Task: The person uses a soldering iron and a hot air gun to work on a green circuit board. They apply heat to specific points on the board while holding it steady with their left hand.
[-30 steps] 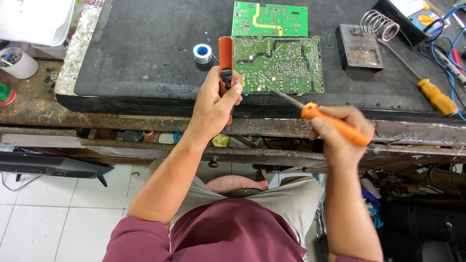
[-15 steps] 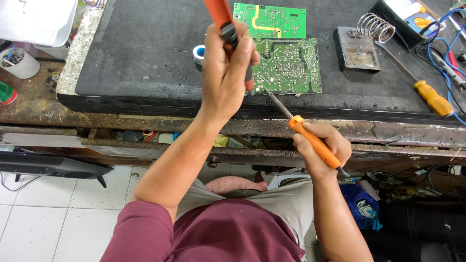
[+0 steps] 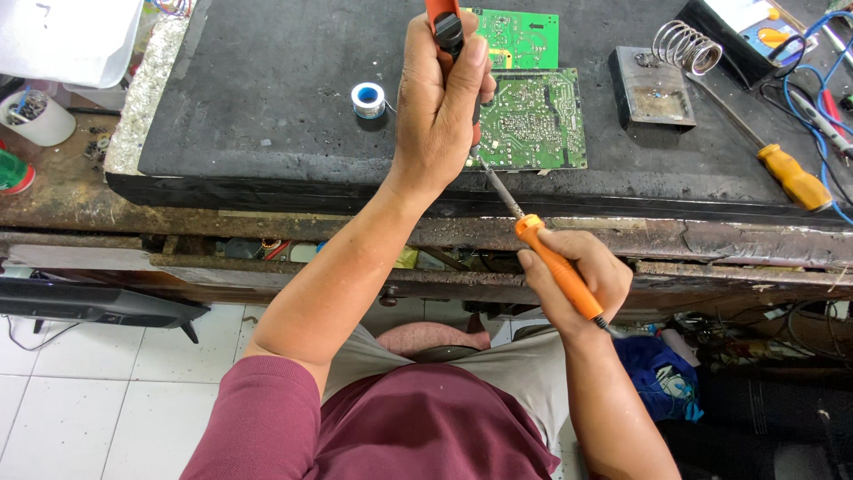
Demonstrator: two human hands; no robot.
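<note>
Left hand (image 3: 440, 107) clamped red-and-black plastic desoldering pump (image 3: 444, 22); right hand (image 3: 573, 276) pinched orange-handled soldering iron (image 3: 542, 253) mid-handle. I judged both light, rigid.

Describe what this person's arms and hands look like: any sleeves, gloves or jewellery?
Both hands are bare: no gloves, rings or watch show on the left hand or the right hand. The forearms are uncovered too. A short maroon sleeve covers the left upper arm, matching the maroon shirt.

Orange-handled soldering iron (image 3: 555, 269). Red and black tool (image 3: 444, 22). Green circuit board (image 3: 538, 120), silver-dotted, near the black mat's (image 3: 267, 107) front edge; brighter green board (image 3: 520, 36) with yellow patch behind. Blue-cored solder spool (image 3: 368, 98). Maroon sleeves.
</note>
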